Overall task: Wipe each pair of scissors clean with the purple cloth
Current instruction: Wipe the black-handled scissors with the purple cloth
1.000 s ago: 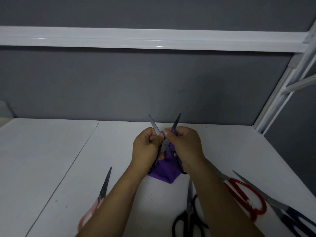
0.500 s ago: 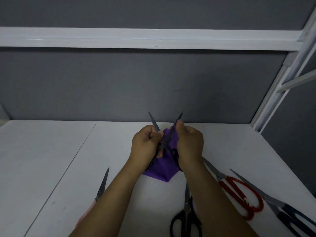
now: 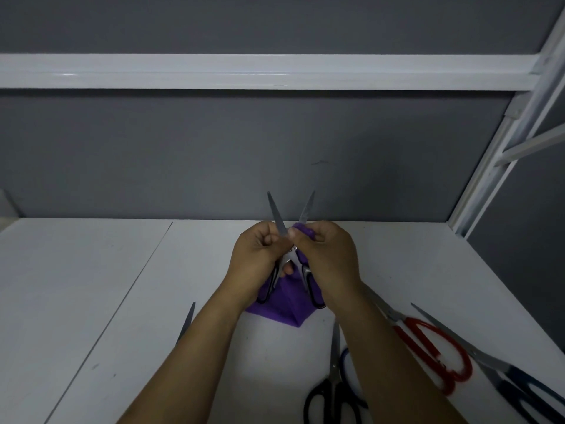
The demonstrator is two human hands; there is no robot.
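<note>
We find one pair, the open scissors (image 3: 293,255), held up over the middle of the worktop (image 3: 91,286), points up and blades spread in a V against the grey wall (image 3: 275,154). The left hand (image 3: 258,255) grips the left side of the pair, fingers (image 3: 269,240) curled tight about it just below the bare left blade. The right hand (image 3: 328,261) pinches the cloth (image 3: 281,307) round the base of the right blade. A fold of purple shows at its fingertips, and the rest hangs down between the wrists, behind the black handle loops. We cannot tell whether its lower corner touches the worktop.

Other pairs lie flat on the worktop:
- Black scissors (image 3: 333,393), near edge, point away from us, just left of the right forearm. A blue loop (image 3: 345,364) shows beside them; what it belongs to is hidden.
- Red scissors (image 3: 428,344), right of that forearm, their blades partly covered by it.
- Blue scissors (image 3: 519,384), far right, just beside the red pair.
- A lone blade tip (image 3: 188,322), left of the left forearm, its handle hidden.

A white rail (image 3: 244,71) crosses the wall above.
</note>
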